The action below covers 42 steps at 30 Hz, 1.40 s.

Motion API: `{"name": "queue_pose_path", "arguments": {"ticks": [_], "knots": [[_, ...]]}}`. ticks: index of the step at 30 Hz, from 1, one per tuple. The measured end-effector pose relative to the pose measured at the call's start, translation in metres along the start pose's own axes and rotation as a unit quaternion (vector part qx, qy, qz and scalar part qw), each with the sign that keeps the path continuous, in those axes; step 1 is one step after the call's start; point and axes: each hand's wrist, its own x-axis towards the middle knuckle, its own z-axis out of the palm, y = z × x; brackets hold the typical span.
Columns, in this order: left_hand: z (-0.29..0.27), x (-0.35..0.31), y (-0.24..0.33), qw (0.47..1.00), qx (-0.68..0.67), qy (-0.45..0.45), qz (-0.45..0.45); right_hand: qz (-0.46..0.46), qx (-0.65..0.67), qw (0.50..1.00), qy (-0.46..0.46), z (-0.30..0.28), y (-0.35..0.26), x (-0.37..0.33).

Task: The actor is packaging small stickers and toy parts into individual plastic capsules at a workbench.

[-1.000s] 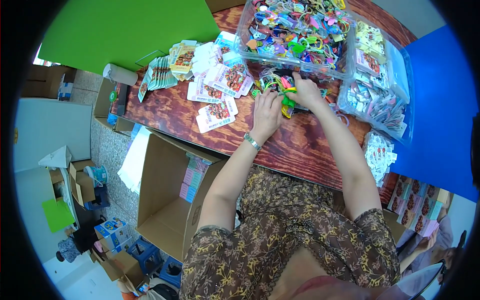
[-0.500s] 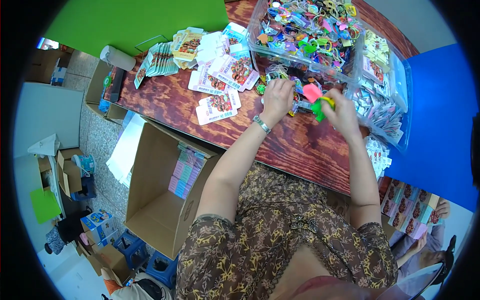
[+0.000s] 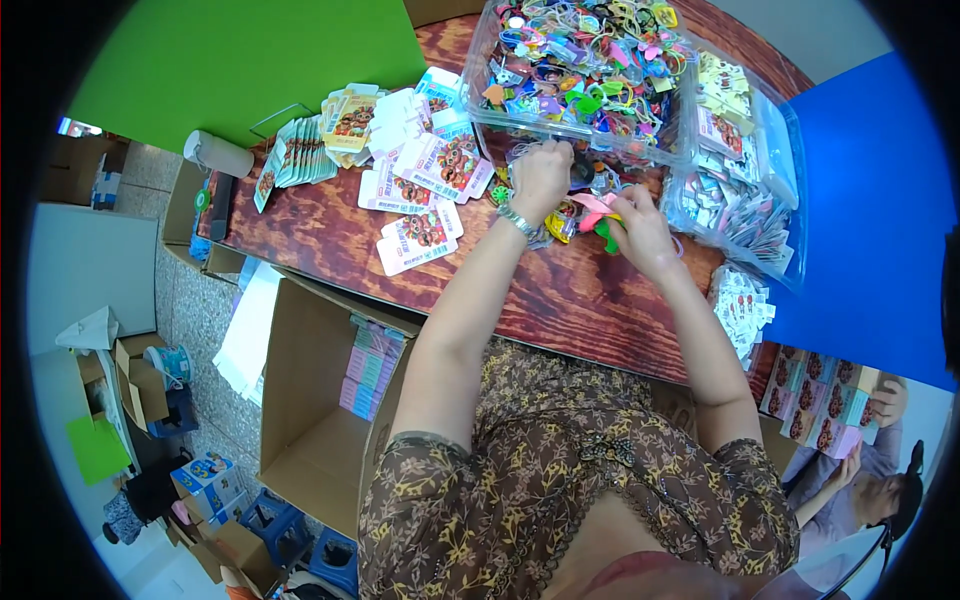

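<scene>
Tabletop: wood-look grain, reddish brown, semi-gloss, pale glare patches.
Large bin: clear plastic, glossy, see-through walls.
Trinkets in bin: mostly coloured plastic by look, smooth, shiny highlights.
Pink piece in right hand: smooth; material unclear.
Flat printed cartons: thin paper card, smooth, slight sheen.
Watch band: metal, polished links.
Dress: thin printed cloth, matt.
Open box: brown corrugated cardboard, matt.
Green panel: smooth, nearly matt.
Stools: blue moulded plastic.
Floor: speckled, stone-like.

packing workshop; tub of trinkets, flat cartons, cardboard box
</scene>
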Motion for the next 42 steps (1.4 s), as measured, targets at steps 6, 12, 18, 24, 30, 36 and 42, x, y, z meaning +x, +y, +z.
{"name": "queue_pose_path", "arguments": {"ticks": [6,12,18,24,30,36,42], "knots": [[-0.055,-0.010,0.026,0.968,-0.237,-0.038,0.066,-0.100,0.101,0.987,0.078,-0.032,-0.027,0.017],[-0.094,0.000,0.026,0.874,-0.483,-0.003,-0.056,-0.139,0.126,0.980,0.061,-0.091,-0.013,0.074],[-0.053,-0.024,0.022,0.993,-0.104,0.035,0.047,-0.066,0.076,0.979,0.178,-0.132,0.042,0.160],[0.026,-0.027,0.039,0.975,0.178,-0.017,0.135,0.089,0.164,0.959,0.214,-0.133,0.099,0.228],[0.034,-0.020,0.036,0.945,0.264,-0.065,0.181,0.124,0.107,0.945,0.282,-0.143,0.126,0.260],[-0.010,-0.021,0.041,0.995,0.050,-0.015,0.080,0.132,0.182,0.931,0.287,-0.155,0.164,0.279],[-0.056,-0.029,0.059,0.975,-0.167,0.042,-0.143,0.097,0.420,0.870,0.237,-0.163,0.210,0.270]]}}
